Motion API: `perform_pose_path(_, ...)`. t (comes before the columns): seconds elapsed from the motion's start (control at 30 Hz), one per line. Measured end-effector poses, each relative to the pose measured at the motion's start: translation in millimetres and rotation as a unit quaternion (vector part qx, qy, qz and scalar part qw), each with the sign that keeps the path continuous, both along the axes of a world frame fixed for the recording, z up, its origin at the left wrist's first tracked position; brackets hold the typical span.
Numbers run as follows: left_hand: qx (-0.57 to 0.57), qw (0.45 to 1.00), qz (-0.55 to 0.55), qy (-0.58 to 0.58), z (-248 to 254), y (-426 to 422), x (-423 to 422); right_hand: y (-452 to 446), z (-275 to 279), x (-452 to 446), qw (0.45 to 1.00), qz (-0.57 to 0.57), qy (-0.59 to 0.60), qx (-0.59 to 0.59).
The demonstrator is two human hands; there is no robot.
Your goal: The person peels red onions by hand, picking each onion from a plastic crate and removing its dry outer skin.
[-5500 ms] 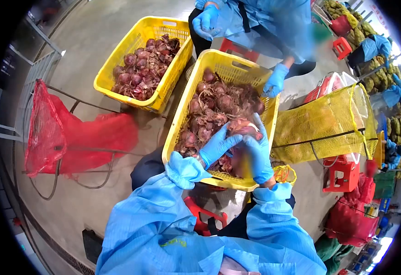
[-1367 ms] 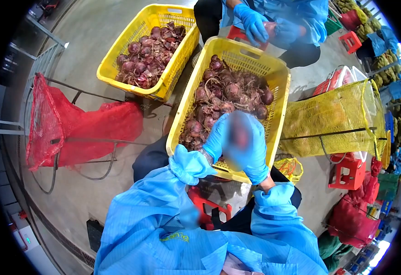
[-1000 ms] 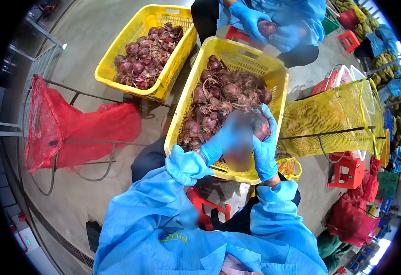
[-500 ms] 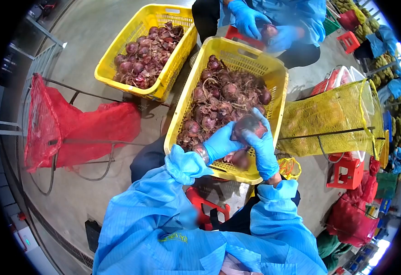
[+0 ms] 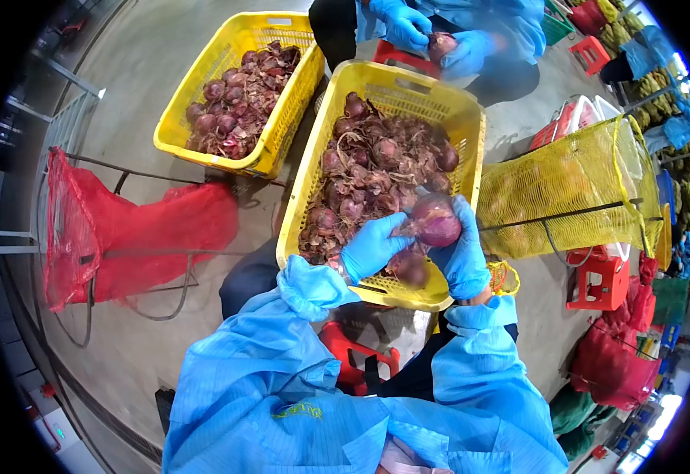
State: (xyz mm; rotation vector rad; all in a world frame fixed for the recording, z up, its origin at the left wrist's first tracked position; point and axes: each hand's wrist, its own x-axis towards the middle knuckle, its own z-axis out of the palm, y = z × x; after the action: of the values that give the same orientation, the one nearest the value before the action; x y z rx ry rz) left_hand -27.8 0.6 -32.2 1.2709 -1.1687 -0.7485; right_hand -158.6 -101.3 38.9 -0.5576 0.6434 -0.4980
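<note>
A red onion [image 5: 437,221] is held over the near end of a yellow crate [image 5: 301,212]. My right hand [image 5: 465,254], in a blue glove, cups it from the right and below. With its fingertips my left hand [image 5: 373,248], gloved too, pinches the dry papery neck on the onion's left side. The onion's skin looks smooth and purple. Beneath both hands the crate holds several red onions [image 5: 387,152] among loose dry skins.
Another yellow crate [image 5: 170,134] of onions stands at the far left. Opposite me a co-worker's gloved hands [image 5: 465,55] hold an onion. A red mesh bag [image 5: 163,225] lies left, a yellow mesh bag [image 5: 554,193] right. A red stool [image 5: 598,283] is beyond it.
The onion has turned in my hands and now shows smooth purple skin. My left hand has moved from gripping its side to pinching its neck. My view has shifted slightly.
</note>
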Motion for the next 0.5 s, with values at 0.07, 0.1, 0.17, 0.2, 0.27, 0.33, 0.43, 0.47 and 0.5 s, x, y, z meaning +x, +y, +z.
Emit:
perform_pose_path(0.07,0.172,0.951,-0.073,0.245,33.4,8.9,9.1,-2.3,1.0,-0.8,0.994,-0.006,-0.062,0.092)
perform_pose_path(0.1,0.189,0.931,-0.077,0.303,33.9,10.1,9.1,-2.5,-4.2,-1.5,0.989,0.001,-0.090,0.113)
perform_pose_path(0.17,0.224,0.879,-0.073,0.416,35.1,12.8,9.0,-3.5,-21.6,-2.0,0.977,0.015,-0.148,0.154)
perform_pose_path(0.2,0.178,0.881,-0.055,0.435,31.4,13.3,4.2,-2.2,-24.3,-3.1,0.978,0.021,-0.164,0.127)
perform_pose_path(0.27,0.143,0.871,-0.037,0.470,24.5,15.9,3.1,3.9,-28.6,-7.1,0.978,0.033,-0.193,0.075)
perform_pose_path(0.33,0.156,0.890,-0.025,0.427,26.1,16.3,6.8,6.5,-28.2,-6.4,0.975,0.038,-0.203,0.077)
perform_pose_path(0.43,0.165,0.915,-0.033,0.367,26.7,13.8,10.0,4.1,-14.1,1.2,0.984,0.036,-0.157,0.078)
perform_pose_path(0.47,0.166,0.922,-0.040,0.347,26.7,12.2,9.5,4.8,-6.1,4.6,0.992,0.036,-0.116,0.025)
perform_pose_path(0.5,0.167,0.929,-0.047,0.327,26.7,10.8,8.9,6.4,1.1,7.6,0.996,0.036,-0.074,-0.027)
